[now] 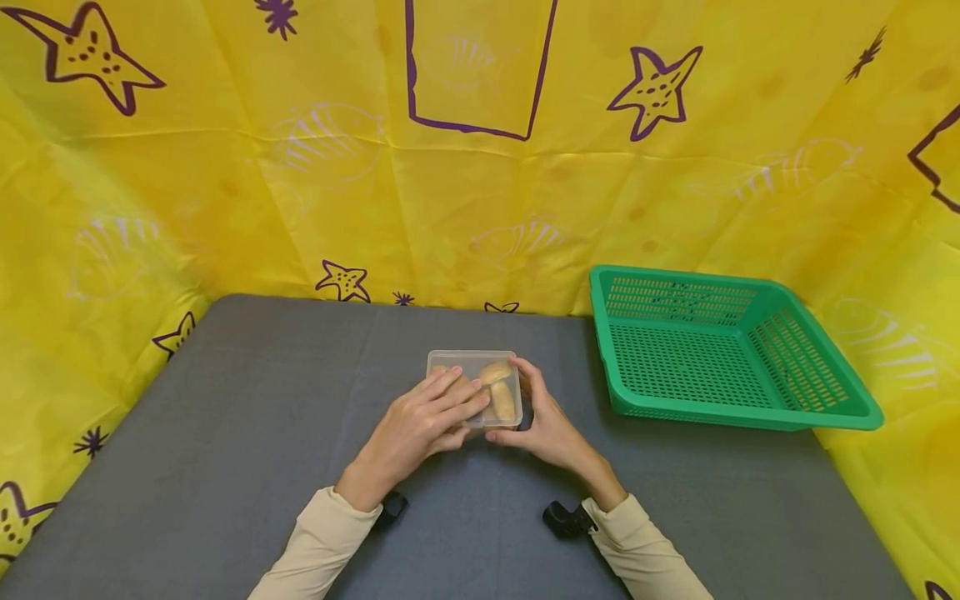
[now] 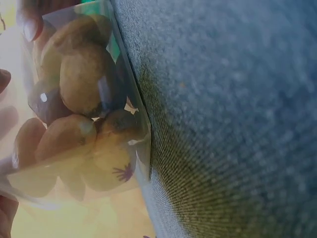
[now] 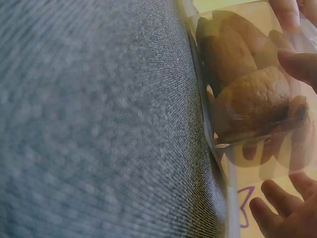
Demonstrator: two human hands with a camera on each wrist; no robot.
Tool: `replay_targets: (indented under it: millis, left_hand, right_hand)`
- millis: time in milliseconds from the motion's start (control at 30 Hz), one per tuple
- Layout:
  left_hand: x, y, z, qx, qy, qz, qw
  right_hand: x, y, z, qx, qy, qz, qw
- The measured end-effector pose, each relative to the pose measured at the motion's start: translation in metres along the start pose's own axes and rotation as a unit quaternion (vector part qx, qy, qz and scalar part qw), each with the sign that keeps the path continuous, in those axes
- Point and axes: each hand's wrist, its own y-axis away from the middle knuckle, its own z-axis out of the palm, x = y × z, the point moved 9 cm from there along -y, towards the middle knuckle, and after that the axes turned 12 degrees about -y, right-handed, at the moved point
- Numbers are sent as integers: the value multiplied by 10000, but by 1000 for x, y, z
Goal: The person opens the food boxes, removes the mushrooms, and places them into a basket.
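Note:
A clear plastic box (image 1: pixel 472 425) stands on the grey table (image 1: pixel 255 433), filled with several brown potatoes (image 1: pixel 502 400). Through its side in the left wrist view, potatoes (image 2: pixel 86 79) lie piled on one another. My left hand (image 1: pixel 420 421) reaches over the box from the left, fairly straight fingers across its top and thumb at the near side. My right hand (image 1: pixel 551 425) grips the right side, thumb at the near wall and fingers at the far right corner. In the right wrist view, its thumb (image 3: pixel 299 64) lies near the box's upper edge. The left fingers hide some potatoes.
A green plastic basket (image 1: pixel 615 379) with slotted walls stands at the back right of the table. Behind the table hangs a yellow cloth (image 1: pixel 450 192) with starfish and fish drawings, which also runs along both sides.

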Motion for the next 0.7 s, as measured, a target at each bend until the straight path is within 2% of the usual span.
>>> replay_targets:
  millis: [467, 700]
  left_hand:
    - [-1, 0, 0, 79, 189, -111, 9997]
    - [-4, -2, -3, 25, 451, -323, 9985]
  right_hand:
    - [1, -1, 0, 4, 31, -34, 10000]
    - [1, 0, 1, -17, -65, -42, 10000]
